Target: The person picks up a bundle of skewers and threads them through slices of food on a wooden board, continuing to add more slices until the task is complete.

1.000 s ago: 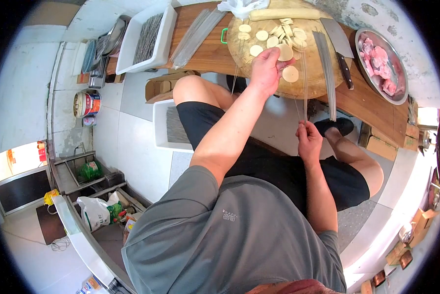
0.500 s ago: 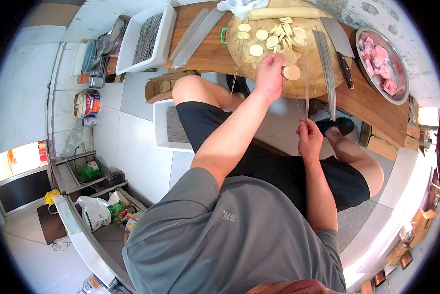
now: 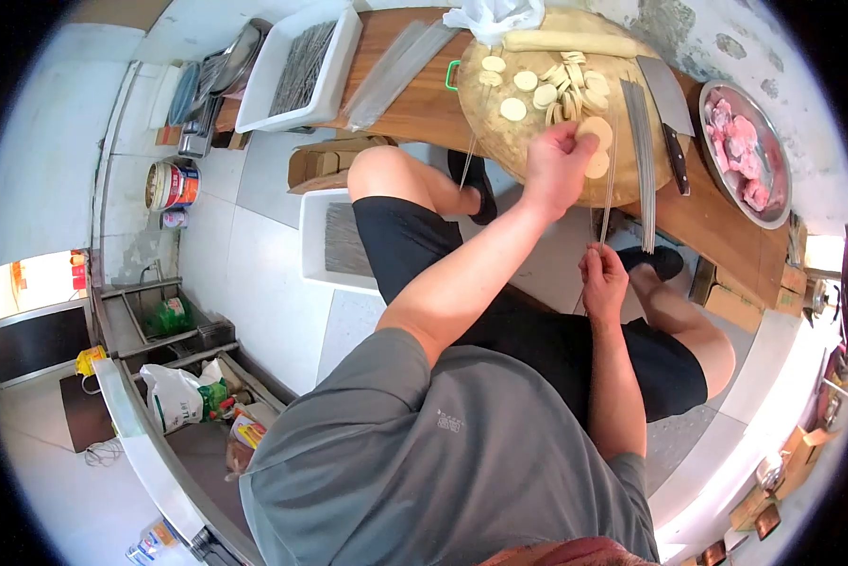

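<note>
Raised over the near part of a round wooden chopping board [image 3: 499,132], my left hand [image 3: 556,172] pinches a round tan slice [image 3: 594,132]. A second round slice [image 3: 597,166] shows just below it. Thin metal skewers [image 3: 608,209] run up beside these slices from my right hand [image 3: 603,281], whose fingers are closed around their lower ends above my lap. Several pale round slices [image 3: 570,90] lie piled and scattered on the board. Behind them rests a long pale roll [image 3: 570,41]. A bundle of metal skewers [image 3: 642,160] overhangs the board's near edge, to the right of my hands.
A cleaver [image 3: 671,113] lies at the board's right, beside a metal bowl of raw meat [image 3: 740,146]. On the left of the wooden table [image 3: 386,28] stand a white tub of skewers [image 3: 296,66] and plastic-wrapped skewers [image 3: 400,71]. Another white tub [image 3: 312,231] sits on the floor.
My left hand has moved right and slightly toward me, bringing the slices closer to the skewers. My right hand keeps its hold on them. The whole view has shifted a little.
</note>
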A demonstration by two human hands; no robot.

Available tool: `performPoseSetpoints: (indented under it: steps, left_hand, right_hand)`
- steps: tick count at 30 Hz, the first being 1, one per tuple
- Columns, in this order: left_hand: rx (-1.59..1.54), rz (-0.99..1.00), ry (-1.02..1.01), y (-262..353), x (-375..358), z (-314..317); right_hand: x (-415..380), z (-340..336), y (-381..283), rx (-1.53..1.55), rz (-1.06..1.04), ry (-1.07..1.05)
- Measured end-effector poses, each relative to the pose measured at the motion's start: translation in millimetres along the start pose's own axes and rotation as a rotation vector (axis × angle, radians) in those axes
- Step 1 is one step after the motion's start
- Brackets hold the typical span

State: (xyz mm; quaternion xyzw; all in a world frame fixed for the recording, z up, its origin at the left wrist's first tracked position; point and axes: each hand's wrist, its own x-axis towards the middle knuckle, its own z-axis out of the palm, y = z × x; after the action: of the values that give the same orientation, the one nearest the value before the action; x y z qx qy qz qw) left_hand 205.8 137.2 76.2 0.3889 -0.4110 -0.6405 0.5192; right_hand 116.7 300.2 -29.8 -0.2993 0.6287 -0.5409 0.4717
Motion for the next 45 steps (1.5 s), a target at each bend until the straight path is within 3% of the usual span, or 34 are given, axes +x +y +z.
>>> performPoseSetpoints:
  steps: [5,14,18,39,45]
  left_hand:
    - [0.064,0.097,-0.051,10.3,-9.0,9.3]
    - [-0.148,-0.071,-0.147,-5.2,1.3,-7.5]
    - [-0.062,-0.162,-0.163,-4.4,-1.3,-15.3]
    - [-0.012,-0.195,-0.164,-10.8,2.2,-15.4]
    - [-0.164,-0.163,-0.097,-4.3,12.0,-12.4]
  right_hand:
    - [2.4,-1.4,0.8,0.089,0.003,-0.020]
    - [-3.9,-1.6,-2.7,0.082,-0.022,-0.028]
    - [-6.3,3.3,-7.2,0.094,-0.042,-0.003]
    - [-2.6,1.9,-6.6,-0.019,-0.102,0.046]
    - [-2.4,2.5,-8.2,-0.082,-0.156,0.071]
